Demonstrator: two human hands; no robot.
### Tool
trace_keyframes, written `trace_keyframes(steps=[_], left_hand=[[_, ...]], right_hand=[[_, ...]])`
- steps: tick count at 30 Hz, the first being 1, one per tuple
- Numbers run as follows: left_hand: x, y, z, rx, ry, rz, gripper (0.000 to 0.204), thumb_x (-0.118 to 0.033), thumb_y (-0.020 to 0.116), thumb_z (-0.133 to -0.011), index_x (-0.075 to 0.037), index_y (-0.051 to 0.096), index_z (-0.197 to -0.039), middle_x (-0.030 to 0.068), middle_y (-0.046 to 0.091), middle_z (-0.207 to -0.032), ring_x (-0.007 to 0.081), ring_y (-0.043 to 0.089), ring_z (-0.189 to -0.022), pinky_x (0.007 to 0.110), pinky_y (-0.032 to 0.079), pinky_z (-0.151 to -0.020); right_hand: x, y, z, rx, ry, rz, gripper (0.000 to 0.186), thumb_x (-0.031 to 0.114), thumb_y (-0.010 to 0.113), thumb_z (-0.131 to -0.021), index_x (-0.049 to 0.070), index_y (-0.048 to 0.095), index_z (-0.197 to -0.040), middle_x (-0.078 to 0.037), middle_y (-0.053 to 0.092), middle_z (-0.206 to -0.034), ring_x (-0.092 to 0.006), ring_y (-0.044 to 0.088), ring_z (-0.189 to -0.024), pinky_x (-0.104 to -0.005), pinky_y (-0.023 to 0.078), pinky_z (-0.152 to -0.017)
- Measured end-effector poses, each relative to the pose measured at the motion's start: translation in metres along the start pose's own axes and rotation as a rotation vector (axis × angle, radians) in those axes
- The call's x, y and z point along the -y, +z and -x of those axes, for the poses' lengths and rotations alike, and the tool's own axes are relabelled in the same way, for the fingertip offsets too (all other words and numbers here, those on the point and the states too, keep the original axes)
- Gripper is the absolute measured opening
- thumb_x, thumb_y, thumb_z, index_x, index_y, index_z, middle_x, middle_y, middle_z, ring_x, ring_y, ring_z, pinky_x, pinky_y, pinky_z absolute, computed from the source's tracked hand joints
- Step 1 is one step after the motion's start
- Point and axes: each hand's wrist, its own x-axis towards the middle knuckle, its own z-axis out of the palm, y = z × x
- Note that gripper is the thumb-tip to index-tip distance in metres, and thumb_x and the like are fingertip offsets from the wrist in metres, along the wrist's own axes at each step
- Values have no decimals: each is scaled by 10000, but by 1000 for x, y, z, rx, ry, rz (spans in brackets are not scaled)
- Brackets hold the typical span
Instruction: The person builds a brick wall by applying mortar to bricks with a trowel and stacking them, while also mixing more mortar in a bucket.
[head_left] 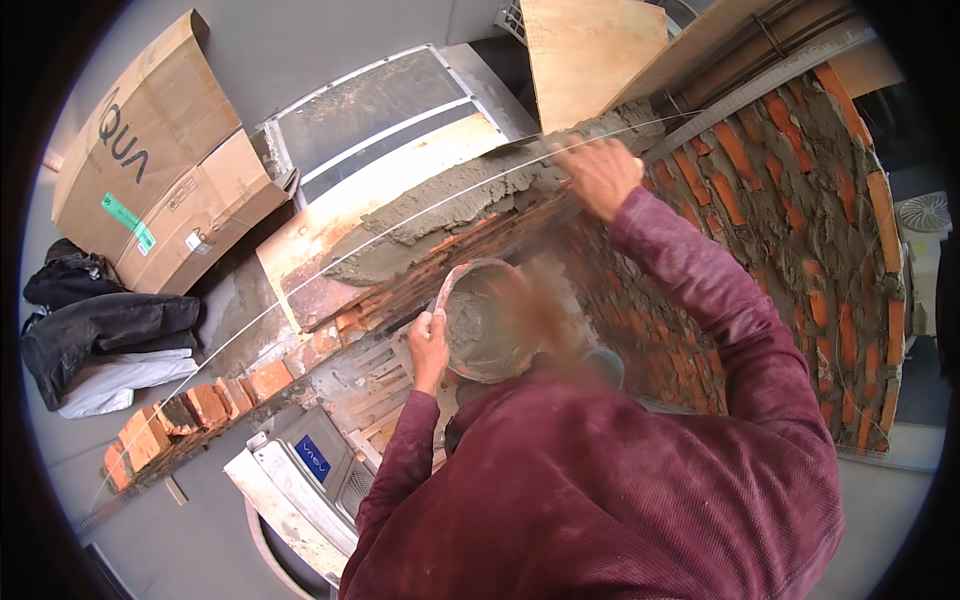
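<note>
My left hand (430, 347) is closed round the near-left rim of a round bucket (470, 270) with wet grey mortar (477, 320) inside. My right hand (602, 177) reaches far forward over the top of a low brick wall. Its fingers stretch out, slightly blurred, beside a taut white string (420, 210), and I make out nothing in them. Below the string, a thick bed of mortar (430, 225) covers the wall top. A reddish-brown smear hides part of the bucket's right side.
Loose bricks (207, 407) line the wall's left end. Rough brickwork (800, 230) rises at the right, with a plywood board (595, 55) behind. A cardboard box (165, 160), dark clothes (110, 325) and a framed panel (370, 105) lie beyond the wall. A pale appliance part (290, 485) stands nearby.
</note>
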Motion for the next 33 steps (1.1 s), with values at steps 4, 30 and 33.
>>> trace_keyframes(steps=[4,30,33], left_hand=[[27,-18,8,-70,-121,4,420,-296,549,-963,-40,417,-658,-12,354,-593,96,335,-566,307,296,-500],[-68,35,47,-281,-104,-261,443,-294,581,-968,-116,345,-638,-66,328,-644,58,281,-608,252,243,-519],[-91,64,35,-230,-67,-374,444,-299,562,-972,-98,346,-641,-55,330,-663,74,294,-623,270,264,-528]], right_hand=[[-47,20,51,-172,111,-91,180,141,484,-911,156,549,-1078,-105,579,-842,-276,614,-774,-440,488,-663],[-79,231,139,-11,314,-1078,327,381,440,-966,61,471,-1022,-203,630,-855,-409,613,-801,-501,461,-691],[-121,226,186,-65,351,-1029,275,309,480,-948,66,511,-1073,-204,620,-874,-406,604,-838,-481,463,-714]])
